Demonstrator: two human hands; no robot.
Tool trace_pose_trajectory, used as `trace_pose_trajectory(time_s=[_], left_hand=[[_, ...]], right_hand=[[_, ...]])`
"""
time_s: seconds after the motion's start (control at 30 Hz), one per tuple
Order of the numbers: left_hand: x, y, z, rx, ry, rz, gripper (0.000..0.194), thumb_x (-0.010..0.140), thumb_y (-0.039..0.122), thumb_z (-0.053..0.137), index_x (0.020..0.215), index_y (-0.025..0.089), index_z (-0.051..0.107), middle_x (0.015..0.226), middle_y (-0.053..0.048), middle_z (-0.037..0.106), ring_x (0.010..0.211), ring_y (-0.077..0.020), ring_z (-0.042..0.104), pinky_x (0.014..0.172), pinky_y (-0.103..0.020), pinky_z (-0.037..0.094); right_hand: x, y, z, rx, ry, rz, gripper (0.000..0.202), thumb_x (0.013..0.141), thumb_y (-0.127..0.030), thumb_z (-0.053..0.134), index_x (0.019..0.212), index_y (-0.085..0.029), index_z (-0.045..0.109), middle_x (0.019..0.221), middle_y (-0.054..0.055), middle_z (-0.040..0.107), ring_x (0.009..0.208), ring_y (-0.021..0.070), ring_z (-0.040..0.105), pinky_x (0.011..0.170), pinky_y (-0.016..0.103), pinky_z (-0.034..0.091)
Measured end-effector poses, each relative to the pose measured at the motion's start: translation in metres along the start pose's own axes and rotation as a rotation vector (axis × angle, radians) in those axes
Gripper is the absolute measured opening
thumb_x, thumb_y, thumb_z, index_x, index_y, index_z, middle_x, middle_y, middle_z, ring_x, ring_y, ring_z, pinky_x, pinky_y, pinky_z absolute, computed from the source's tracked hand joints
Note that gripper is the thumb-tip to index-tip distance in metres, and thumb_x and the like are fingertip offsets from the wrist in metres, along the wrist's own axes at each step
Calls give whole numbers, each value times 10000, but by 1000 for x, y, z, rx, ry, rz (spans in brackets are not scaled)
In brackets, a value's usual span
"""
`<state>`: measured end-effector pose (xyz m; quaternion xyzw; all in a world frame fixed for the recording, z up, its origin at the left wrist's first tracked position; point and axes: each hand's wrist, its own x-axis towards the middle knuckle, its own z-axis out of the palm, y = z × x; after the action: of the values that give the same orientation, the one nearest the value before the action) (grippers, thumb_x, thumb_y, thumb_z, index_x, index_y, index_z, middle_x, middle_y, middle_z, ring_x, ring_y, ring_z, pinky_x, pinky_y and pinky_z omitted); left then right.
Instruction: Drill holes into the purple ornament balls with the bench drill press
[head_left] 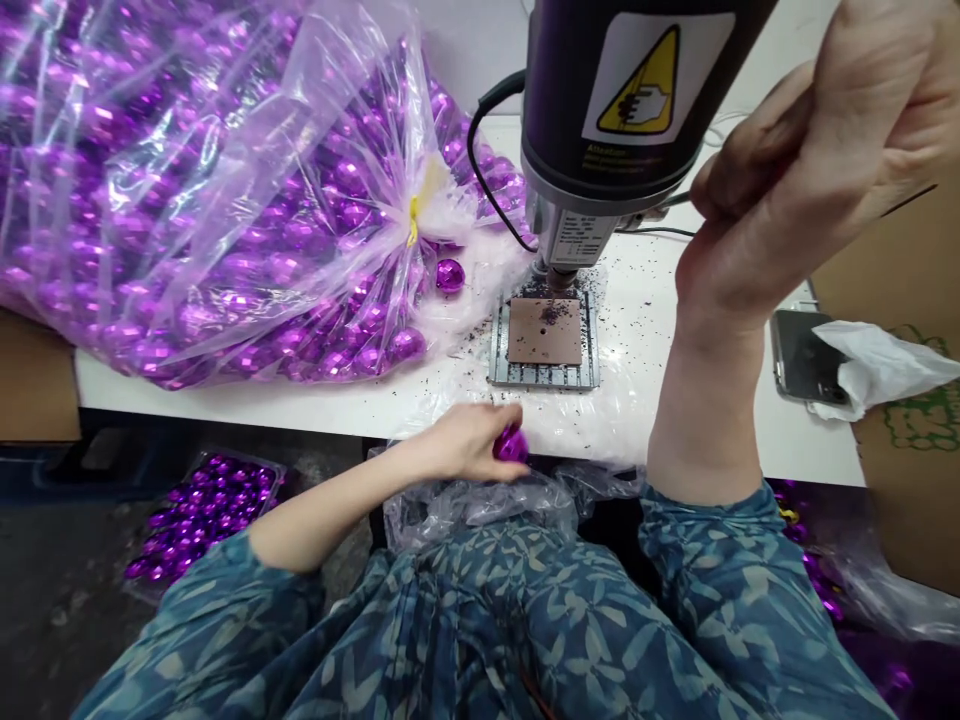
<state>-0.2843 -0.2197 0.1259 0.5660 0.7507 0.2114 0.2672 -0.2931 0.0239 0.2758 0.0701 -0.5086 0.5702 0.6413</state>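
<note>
Head view: left hand (469,440) closes its fingers around a purple faceted bead (511,445) at the white table's (300,400) near edge, just before the drill press's (622,110) slotted base plate (545,340). Right hand (802,160) is raised beside the press, clenched on something hidden.

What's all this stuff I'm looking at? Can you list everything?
Clear bag: one, full of purple faceted balls, left on the table.
Loose ball: one, purple, beside the bag.
Drill press: one, dark grey with a yellow warning label, top centre.
Metal plate: one, grey with a brown pad, under the drill.
Table: one, white, dusted with dark shavings.
Phone: one, dark, right.
Tissue: one, white, partly on the phone.
Tray of balls: one, purple, on the floor at left.
Left hand: fingers holding a purple ball.
Right hand: raised beside the drill.
</note>
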Motion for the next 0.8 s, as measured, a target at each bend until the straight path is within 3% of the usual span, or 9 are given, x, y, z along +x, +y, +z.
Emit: trace_pose_trajectory(time_s=[0.1,0.2,0.27,0.37,0.43,0.53,0.6,0.67,0.8], left_hand=[[-40,9,14,298,-234,-84,555,883,671,787,1046,160,642,756,-45,727,628,-220,702,559,-316,520],[-42,-5,5,233,-32,-25,384,1056,555,606,1022,177,659,813,-54,752,654,-178,701,596,-307,550],[-21,-25,-22,157,255,8,346,1150,401,412,1015,203,662,844,-44,754,707,-147,695,650,-290,567],[36,-63,-74,336,575,-134,229,1112,243,468,1119,189,690,1102,-116,764,1020,-226,720,878,-390,592],[77,-89,-101,442,573,-329,265,1016,161,609,1273,156,676,1340,-188,695,1274,-328,642,1029,-472,554],[120,-123,-118,449,450,-512,407,827,67,758,1229,108,705,1376,-237,652,1377,-442,558,1121,-568,502],[129,-138,-120,331,508,-484,385,722,50,820,1090,129,738,1264,-207,686,1336,-468,576,1140,-626,481],[122,-144,-119,151,684,-357,405,658,75,885,1024,171,740,1154,-158,707,1272,-452,612,1152,-652,471],[91,-128,-102,-261,911,-97,539,745,281,951,1219,235,697,1130,-96,755,1116,-319,707,1065,-556,582]], right_hand=[[-2,-3,1,-29,3,-6,376,974,-108,488,657,-256,351,450,-98,280,363,17,283,432,224,145],[-3,-4,3,-64,40,11,385,967,-97,497,642,-243,350,445,-94,297,376,22,278,451,231,145],[-3,-5,4,-83,54,31,382,970,-103,501,642,-232,352,449,-91,313,388,23,283,459,230,155],[-4,-5,4,-81,54,45,375,972,-111,501,650,-230,351,453,-92,325,391,25,286,466,234,153],[-4,-5,3,-64,51,29,374,967,-112,507,651,-237,350,449,-96,320,385,27,279,463,240,143],[-3,-2,1,-36,24,14,375,970,-120,508,656,-244,344,455,-99,310,385,29,276,451,242,153],[-3,1,0,2,-3,-2,374,970,-183,564,665,-241,355,464,-104,320,388,24,277,446,235,180],[-2,3,0,53,-4,-35,389,894,-326,679,670,-232,376,458,-110,331,381,18,274,443,236,186],[-2,5,1,54,18,-39,471,717,-523,732,658,-216,380,436,-112,310,362,16,257,435,252,127]])
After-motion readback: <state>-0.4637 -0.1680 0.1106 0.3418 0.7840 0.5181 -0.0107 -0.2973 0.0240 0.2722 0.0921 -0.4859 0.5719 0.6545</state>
